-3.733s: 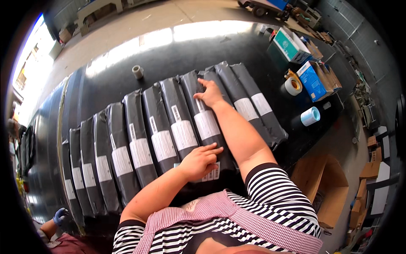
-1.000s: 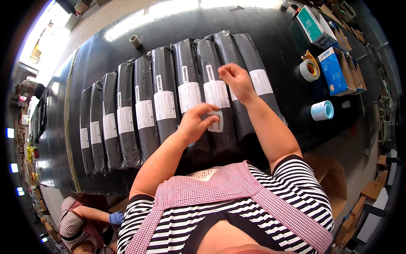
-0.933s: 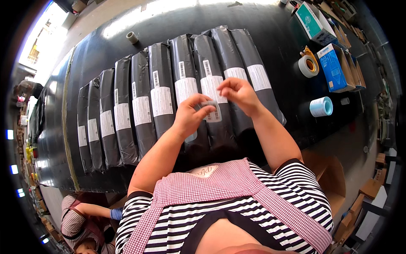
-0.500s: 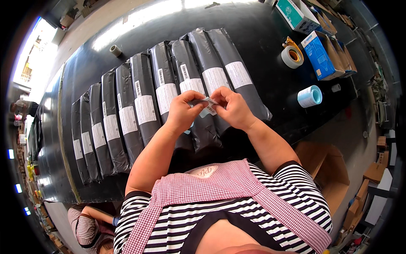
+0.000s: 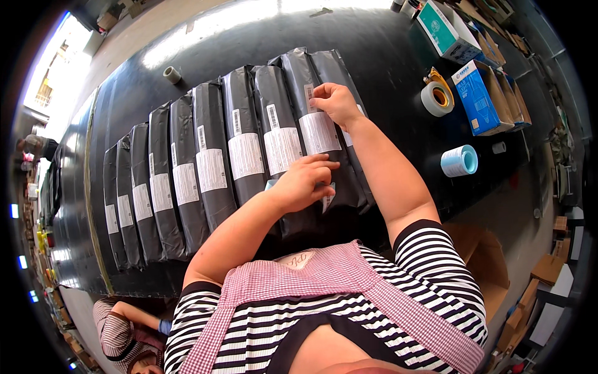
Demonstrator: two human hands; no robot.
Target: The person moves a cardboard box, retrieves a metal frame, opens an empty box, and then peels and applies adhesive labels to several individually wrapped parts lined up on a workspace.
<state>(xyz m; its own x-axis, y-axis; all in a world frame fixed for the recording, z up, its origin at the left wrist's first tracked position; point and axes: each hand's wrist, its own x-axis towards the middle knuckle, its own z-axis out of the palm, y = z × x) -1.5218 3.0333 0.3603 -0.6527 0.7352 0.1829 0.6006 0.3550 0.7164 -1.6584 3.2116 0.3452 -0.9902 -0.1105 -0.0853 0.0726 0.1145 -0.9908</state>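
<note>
Dark grey plastic-wrapped parcels (image 5: 208, 112) lie side by side, each with a white label across it. Toward the right end of the row, my right hand (image 5: 337, 105) is closed at the fingertips on a small barcode sticker (image 5: 309, 96), which lies against a parcel just above its white label (image 5: 320, 132). Lower down, over the parcels, my left hand (image 5: 304, 184) has its fingers curled round a strip of barcode stickers (image 5: 328, 201). One end of the strip hangs below the fingers; the palm hides much of the rest.
On the black table (image 5: 218, 37), a light blue roll (image 5: 460, 161), a tape dispenser (image 5: 438, 96) and a blue box (image 5: 479, 100) stand at right. A small cardboard core (image 5: 171, 75) lies at far left. A cardboard carton (image 5: 479, 249) sits below the table's right edge. Another person (image 5: 124, 330) is at lower left.
My hands have parted. The right hand moved up and away to the parcel with a barcode sticker; the left dropped lower with the strip. The view has shifted slightly.
</note>
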